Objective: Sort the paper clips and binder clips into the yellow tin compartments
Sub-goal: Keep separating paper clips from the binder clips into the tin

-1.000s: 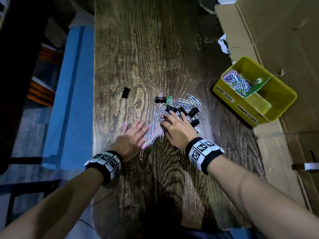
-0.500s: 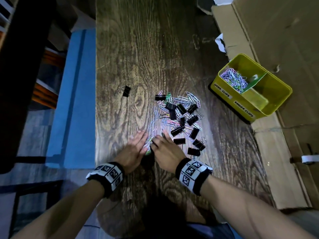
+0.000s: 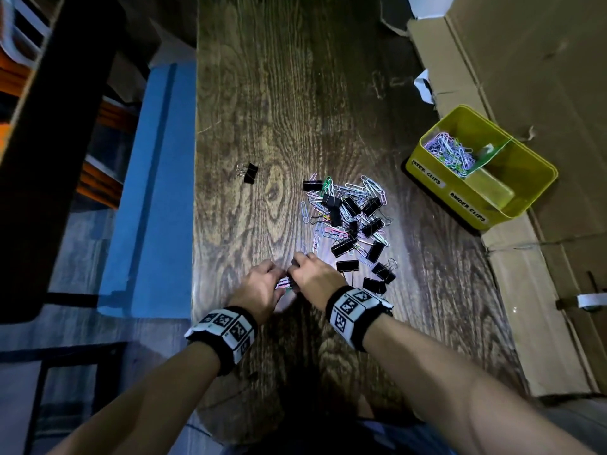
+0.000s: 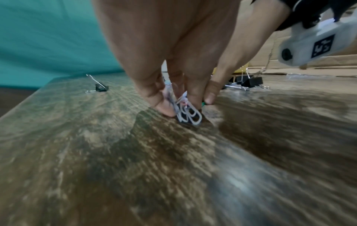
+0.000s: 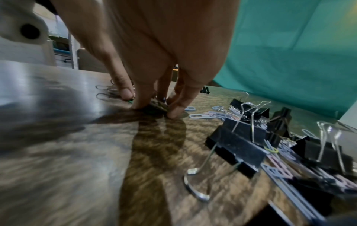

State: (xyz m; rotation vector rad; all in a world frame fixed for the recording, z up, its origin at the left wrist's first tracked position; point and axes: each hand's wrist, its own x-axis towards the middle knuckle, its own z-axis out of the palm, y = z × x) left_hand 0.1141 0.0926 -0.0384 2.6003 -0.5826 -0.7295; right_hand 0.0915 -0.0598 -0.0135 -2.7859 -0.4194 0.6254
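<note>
You are partway through, by my reading. The yellow tin (image 3: 512,205) sits at the right on cardboard, well apart from your hands; its far compartment, labelled for paper clips, already holds a heap of pastel clips (image 3: 448,152), while the near one, labelled for binder clips, looks bare. On the bench (image 3: 295,93) a mixed pile (image 3: 348,218) of black binder clips and coloured paper clips is left to sort, and one stray binder clip (image 3: 249,173) lies alone to the left.

Your left hand (image 3: 259,289) and right hand (image 3: 315,277) meet at the near end of the pile. The left fingers (image 4: 164,107) pinch a small bunch of paper clips (image 4: 188,113), held nearly upright, long axis roughly vertical, rounded ends down on the wood. The right fingers (image 5: 174,112) press down beside it with their tips together; whether they hold any clips you cannot tell here.

The tin's long axis runs diagonally, from far left to near right.
</note>
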